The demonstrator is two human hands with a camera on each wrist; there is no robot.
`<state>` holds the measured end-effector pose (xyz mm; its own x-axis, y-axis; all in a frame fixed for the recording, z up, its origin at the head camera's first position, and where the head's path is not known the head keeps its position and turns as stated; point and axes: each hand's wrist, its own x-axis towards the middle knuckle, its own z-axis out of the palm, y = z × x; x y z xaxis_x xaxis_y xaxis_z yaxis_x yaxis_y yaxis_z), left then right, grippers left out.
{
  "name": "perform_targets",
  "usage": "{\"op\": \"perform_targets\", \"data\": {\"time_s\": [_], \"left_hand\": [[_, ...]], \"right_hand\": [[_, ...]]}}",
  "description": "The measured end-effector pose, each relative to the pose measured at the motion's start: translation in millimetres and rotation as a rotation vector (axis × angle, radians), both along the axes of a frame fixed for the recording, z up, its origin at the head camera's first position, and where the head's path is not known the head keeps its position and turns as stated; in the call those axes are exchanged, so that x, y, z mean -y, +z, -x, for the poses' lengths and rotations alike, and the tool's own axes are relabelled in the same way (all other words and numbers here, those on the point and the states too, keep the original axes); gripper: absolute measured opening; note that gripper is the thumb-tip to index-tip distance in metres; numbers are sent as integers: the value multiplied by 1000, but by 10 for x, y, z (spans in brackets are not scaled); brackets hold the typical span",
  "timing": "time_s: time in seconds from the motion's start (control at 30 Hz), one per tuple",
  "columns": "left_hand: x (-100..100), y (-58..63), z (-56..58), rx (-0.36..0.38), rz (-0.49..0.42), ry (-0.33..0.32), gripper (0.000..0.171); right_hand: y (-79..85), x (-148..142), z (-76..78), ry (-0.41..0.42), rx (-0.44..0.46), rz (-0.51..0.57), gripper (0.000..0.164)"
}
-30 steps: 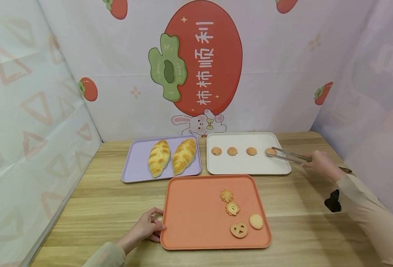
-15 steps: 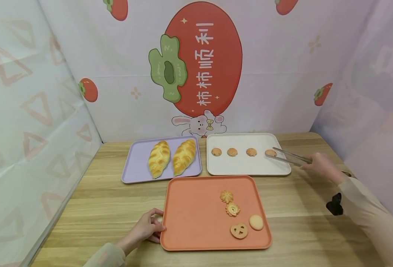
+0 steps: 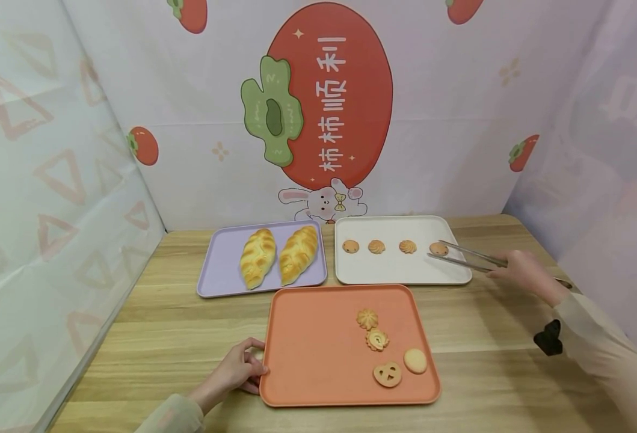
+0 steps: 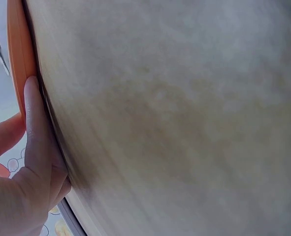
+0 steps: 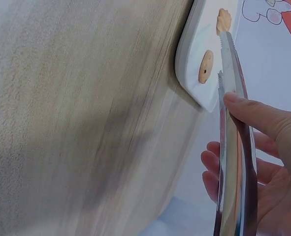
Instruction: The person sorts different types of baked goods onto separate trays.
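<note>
My right hand (image 3: pixel 526 273) holds a pair of metal tongs (image 5: pixel 247 162), thumb on one side and fingers on the other. In the head view the tongs' arms stand apart, their tips on either side of the rightmost cookie (image 3: pixel 438 248) on the white tray (image 3: pixel 391 269). That cookie lies on the tray next to two swirled cookies (image 3: pixel 407 246) and a round one (image 3: pixel 350 246). My left hand (image 3: pixel 237 365) grips the left rim of the orange tray (image 3: pixel 318 349), thumb over the edge and index finger along its outer side (image 4: pixel 23 59).
On the orange tray's right half lie a star-shaped cookie (image 3: pixel 367 319), a ring-shaped one (image 3: pixel 377 340), a round one (image 3: pixel 415 361) and a pretzel-shaped one (image 3: pixel 387 374). A purple tray (image 3: pixel 223 264) at the back left bears two bread loaves (image 3: pixel 299 255). A printed cloth (image 3: pixel 188 78) hangs behind.
The tongs' tips have spread from close against the rightmost cookie to wider apart, and the cookie lies on the white tray. My right forearm shifted slightly right; my left hand has not moved.
</note>
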<state>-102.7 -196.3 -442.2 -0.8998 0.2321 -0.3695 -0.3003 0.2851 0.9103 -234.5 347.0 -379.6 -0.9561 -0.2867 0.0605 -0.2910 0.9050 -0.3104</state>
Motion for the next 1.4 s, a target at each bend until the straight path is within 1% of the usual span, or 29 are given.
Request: {"op": "perform_targets", "data": {"time_s": [0.3,0.6,0.8,1.03,1.17,1.3,1.4], "left_hand": [[2,-6,-3,3,-1,5,45],[0,17,1,7,-10,2,45],[-3,14,6,18,-1,-5,45],[-7,15,8,14,-3,1,45],[-8,20,7,12,-10,2,44],[-5,24,6,14,-13,-3,44],[-4,28,6,16,-15,-4,44]], "right_hand": [[41,72,-54,-7,-8,-16,47],[69,167,-102,12,-15,-8,48],[75,252,-156,48,-2,32,46],[100,365,-217,90,-62,38,41],[117,446,-256,104,-67,38,42],[133,524,-293,141,-92,46,44],[151,584,-323,163,-91,50,44]]}}
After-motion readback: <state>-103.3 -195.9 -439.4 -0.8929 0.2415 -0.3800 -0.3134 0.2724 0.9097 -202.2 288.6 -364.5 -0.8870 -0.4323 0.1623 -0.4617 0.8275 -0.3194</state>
